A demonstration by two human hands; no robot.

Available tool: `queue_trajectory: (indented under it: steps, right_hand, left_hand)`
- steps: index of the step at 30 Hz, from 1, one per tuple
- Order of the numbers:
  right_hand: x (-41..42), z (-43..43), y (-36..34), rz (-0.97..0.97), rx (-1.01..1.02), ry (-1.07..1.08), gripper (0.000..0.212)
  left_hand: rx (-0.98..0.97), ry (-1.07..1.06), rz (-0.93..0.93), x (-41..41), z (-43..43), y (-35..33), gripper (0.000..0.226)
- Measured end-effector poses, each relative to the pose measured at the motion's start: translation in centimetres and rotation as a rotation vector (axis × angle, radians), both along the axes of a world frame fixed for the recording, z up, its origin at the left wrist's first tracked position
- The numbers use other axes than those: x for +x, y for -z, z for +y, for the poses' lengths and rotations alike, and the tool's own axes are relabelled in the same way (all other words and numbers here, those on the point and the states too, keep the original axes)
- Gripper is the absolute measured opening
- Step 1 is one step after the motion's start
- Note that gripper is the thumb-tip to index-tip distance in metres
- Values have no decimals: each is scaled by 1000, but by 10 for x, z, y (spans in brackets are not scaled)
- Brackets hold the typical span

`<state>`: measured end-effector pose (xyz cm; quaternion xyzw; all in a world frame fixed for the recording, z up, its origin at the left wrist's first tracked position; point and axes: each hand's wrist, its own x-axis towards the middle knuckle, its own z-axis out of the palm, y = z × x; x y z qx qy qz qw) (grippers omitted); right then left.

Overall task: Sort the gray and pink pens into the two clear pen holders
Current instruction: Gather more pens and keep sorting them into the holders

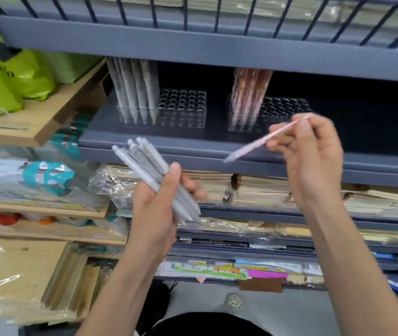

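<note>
My left hand (pixel 159 202) grips a bundle of several gray pens (pixel 144 163), their ends pointing up and left. My right hand (pixel 312 151) pinches a single pink pen (pixel 253 145), held slanted with one end down-left, in front of the shelf edge. On the dark shelf stand two clear pen holders. The left holder (pixel 183 107) has several gray pens (pixel 134 90) upright in its left rows; its right holes are bare. The right holder (pixel 282 110) has several pink pens (pixel 248 95) upright in its left side.
A dark shelf lip (pixel 217 154) runs in front of the holders, with another shelf (pixel 193 44) close above the pen tops. Wooden shelves (pixel 35 122) with green bags (pixel 4 76) stand left. Stacks of wrapped paper goods (pixel 241 187) fill the lower shelves.
</note>
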<state>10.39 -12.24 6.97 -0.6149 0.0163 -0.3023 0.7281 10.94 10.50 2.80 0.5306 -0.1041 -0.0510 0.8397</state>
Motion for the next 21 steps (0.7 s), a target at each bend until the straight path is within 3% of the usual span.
queue_trajectory:
  steps: [5, 10, 15, 21]
  right_hand:
    - [32, -51, -22, -175, 21, 418, 13]
    - [61, -67, -21, -241, -74, 292, 17]
    - [90, -79, -22, -16, -222, 267, 43]
    - [119, -80, -29, 112, -583, 152, 19]
  left_hand:
    - [-26, -47, 32, 4, -28, -2, 23]
    - [-113, -92, 103, 4, -56, 3, 16]
    - [-108, -168, 42, 5, -78, 3, 11]
    - [-40, -182, 25, 4, -90, 2, 35]
